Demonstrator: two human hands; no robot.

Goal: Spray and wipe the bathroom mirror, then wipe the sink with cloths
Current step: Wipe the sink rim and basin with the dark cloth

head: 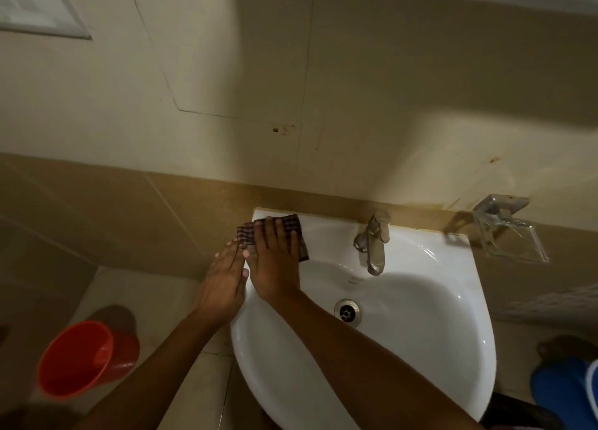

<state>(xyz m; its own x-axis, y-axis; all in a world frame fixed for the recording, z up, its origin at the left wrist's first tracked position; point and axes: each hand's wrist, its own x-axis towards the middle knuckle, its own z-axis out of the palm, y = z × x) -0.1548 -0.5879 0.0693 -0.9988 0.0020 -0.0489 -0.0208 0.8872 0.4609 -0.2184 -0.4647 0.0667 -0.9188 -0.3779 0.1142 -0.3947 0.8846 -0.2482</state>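
A white wall-hung sink fills the lower middle of the head view, with a steel drain in its bowl and a metal tap at the back. A dark checked cloth lies on the sink's back left corner. My right hand presses flat on the cloth with fingers spread. My left hand rests against the sink's left edge, fingers extended, its fingertips touching the cloth's left end. No mirror or spray bottle is in view.
A clear soap dish on a metal bracket hangs on the wall right of the sink. An orange bucket stands on the floor at lower left. A blue object sits at lower right. Beige wall tiles rise behind.
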